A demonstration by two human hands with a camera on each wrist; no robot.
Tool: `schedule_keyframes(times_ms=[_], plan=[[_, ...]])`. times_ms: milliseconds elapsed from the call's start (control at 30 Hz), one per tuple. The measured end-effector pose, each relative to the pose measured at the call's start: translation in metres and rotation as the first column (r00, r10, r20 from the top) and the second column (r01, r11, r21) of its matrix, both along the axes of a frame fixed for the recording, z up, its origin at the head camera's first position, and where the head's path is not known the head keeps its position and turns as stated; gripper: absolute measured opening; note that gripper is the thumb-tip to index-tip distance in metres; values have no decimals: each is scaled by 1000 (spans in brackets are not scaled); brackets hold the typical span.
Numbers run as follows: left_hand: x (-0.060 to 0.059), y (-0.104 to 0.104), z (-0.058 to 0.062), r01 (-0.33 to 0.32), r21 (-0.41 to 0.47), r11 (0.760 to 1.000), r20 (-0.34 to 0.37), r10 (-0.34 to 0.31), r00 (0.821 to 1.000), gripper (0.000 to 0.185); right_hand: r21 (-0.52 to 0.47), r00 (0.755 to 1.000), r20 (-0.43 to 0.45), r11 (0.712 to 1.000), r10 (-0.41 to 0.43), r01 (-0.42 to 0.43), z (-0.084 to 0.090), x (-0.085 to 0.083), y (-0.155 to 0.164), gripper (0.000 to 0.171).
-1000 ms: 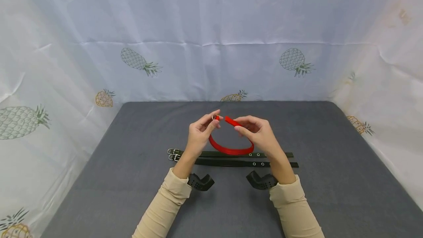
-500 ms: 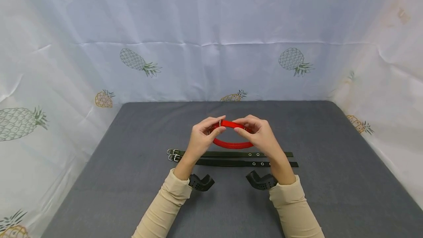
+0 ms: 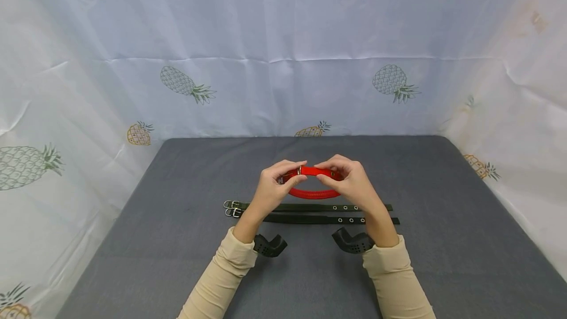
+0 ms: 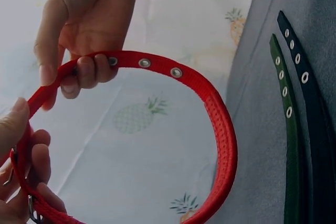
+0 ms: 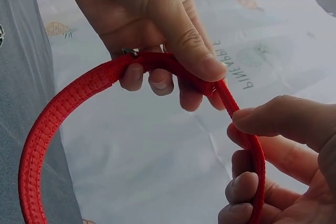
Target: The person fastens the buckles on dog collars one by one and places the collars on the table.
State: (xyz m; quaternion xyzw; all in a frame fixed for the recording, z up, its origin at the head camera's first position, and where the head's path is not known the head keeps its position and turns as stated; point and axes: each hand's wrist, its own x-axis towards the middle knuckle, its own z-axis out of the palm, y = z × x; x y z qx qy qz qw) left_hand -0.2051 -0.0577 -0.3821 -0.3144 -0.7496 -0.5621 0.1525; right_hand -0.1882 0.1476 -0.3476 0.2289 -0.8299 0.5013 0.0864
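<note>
A red collar [image 3: 313, 194] with metal eyelets is held up above the table as a loop. My left hand [image 3: 275, 183] pinches its buckle end between thumb and fingers. My right hand [image 3: 347, 177] pinches the strap just to the right, near the eyelets [image 4: 144, 63]. Between the two thumbs the strap runs into the metal fitting [image 3: 299, 170] at the left fingertips. Part of the buckle is hidden behind the left fingers. In the right wrist view, the padded side of the loop hangs free at the left.
Below the hands, a green collar [image 3: 305, 207] and a black collar [image 3: 299, 218] lie side by side on the grey table [image 3: 155, 240], buckles to the left. Dark wrist mounts [image 3: 271, 245] sit under both wrists. A pineapple-print curtain [image 3: 274, 92] surrounds the table.
The strap's free end was apart from the buckle end and now meets it in the metal fitting, making a loop. My left hand has moved slightly right and down, nearer the right hand.
</note>
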Motion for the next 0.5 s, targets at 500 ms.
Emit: schedule_keyframes(times_ms=[500], plan=[[1, 0, -1, 21, -126, 992, -15, -23, 1000, 34, 4, 997, 75, 1000, 14, -15, -5, -1, -8, 18]])
